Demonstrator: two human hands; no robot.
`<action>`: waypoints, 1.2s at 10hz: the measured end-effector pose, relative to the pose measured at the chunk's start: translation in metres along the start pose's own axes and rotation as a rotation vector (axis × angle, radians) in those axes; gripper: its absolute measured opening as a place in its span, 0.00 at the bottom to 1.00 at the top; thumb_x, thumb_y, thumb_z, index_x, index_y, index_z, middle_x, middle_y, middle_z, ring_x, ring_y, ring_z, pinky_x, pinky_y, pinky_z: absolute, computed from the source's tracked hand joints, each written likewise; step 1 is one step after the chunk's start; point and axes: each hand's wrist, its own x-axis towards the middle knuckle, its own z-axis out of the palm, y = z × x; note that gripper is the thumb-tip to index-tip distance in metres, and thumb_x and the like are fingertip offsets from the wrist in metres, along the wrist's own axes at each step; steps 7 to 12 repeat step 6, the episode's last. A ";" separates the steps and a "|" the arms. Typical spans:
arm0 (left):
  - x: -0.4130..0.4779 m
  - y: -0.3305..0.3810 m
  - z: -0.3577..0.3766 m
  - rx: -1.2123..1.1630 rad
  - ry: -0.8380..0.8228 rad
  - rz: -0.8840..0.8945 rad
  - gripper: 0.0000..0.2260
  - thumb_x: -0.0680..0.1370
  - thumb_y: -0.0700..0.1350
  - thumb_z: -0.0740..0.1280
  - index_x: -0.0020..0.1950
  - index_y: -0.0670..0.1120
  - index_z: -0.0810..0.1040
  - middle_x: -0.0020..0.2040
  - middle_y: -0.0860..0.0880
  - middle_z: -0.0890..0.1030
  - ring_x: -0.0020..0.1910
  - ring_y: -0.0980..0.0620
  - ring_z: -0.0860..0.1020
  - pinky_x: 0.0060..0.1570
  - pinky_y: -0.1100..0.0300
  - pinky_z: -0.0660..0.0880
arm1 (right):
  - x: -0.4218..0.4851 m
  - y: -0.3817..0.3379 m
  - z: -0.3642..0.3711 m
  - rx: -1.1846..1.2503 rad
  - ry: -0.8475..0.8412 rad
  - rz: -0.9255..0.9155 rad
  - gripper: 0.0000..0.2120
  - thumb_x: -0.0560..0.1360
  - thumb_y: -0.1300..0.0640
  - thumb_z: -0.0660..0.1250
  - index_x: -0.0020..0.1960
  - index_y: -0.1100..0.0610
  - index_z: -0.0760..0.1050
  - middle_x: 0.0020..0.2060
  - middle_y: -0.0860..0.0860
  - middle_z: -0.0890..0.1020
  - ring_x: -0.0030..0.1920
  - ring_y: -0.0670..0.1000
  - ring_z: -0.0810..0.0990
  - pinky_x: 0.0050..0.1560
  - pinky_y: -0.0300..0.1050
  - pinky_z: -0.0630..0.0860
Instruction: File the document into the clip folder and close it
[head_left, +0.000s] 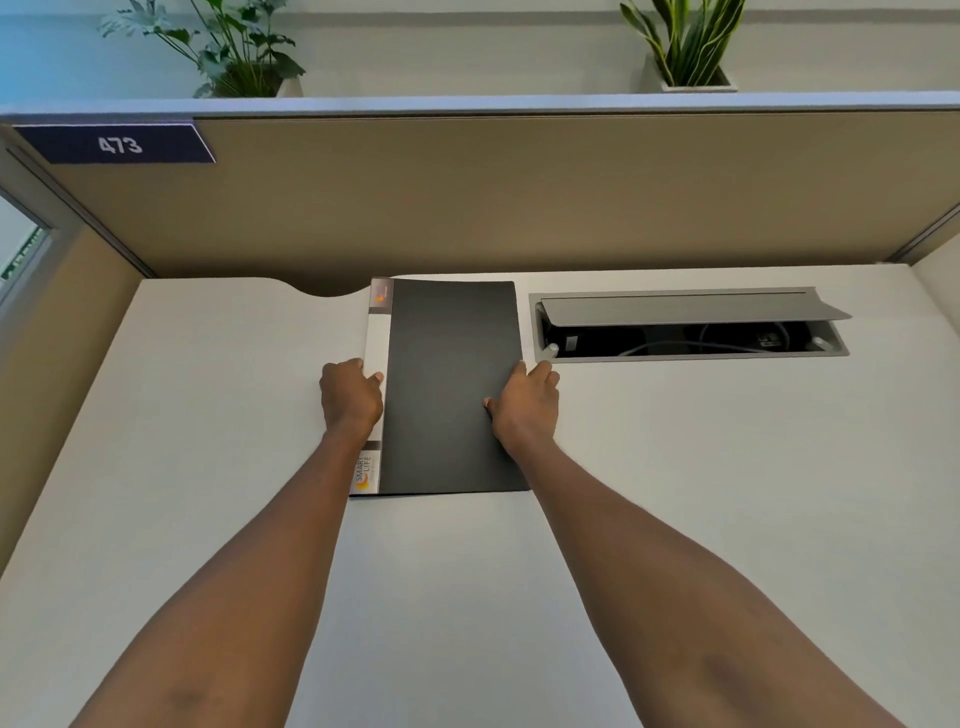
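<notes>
A black clip folder (447, 384) with a white spine label lies closed and flat on the white desk (208, 415), near the back partition. My left hand (350, 397) grips the folder's spine edge on the left, thumb over the white strip. My right hand (524, 405) holds the folder's right edge, thumb on the cover and fingers curled around the rim. No loose document shows anywhere; the inside of the folder is hidden.
An open grey cable hatch (691, 325) with wires inside is set into the desk just right of the folder. A tan partition (519, 197) with a "473" plate (117, 144) walls the back; two potted plants stand behind it. Side panels close in left and right.
</notes>
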 end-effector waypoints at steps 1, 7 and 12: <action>-0.008 0.002 0.000 0.066 0.004 0.005 0.16 0.84 0.46 0.65 0.66 0.35 0.78 0.63 0.35 0.78 0.63 0.35 0.78 0.63 0.43 0.78 | -0.006 0.000 -0.001 -0.070 0.025 -0.047 0.25 0.80 0.46 0.68 0.70 0.60 0.68 0.67 0.58 0.71 0.68 0.58 0.70 0.68 0.50 0.71; -0.122 -0.022 0.011 0.262 0.153 0.278 0.23 0.86 0.44 0.55 0.80 0.38 0.62 0.81 0.42 0.65 0.82 0.44 0.59 0.82 0.45 0.52 | -0.104 0.041 0.009 -0.154 0.003 -0.298 0.30 0.86 0.49 0.51 0.82 0.63 0.52 0.82 0.58 0.56 0.82 0.58 0.56 0.82 0.52 0.53; -0.122 -0.022 0.011 0.262 0.153 0.278 0.23 0.86 0.44 0.55 0.80 0.38 0.62 0.81 0.42 0.65 0.82 0.44 0.59 0.82 0.45 0.52 | -0.104 0.041 0.009 -0.154 0.003 -0.298 0.30 0.86 0.49 0.51 0.82 0.63 0.52 0.82 0.58 0.56 0.82 0.58 0.56 0.82 0.52 0.53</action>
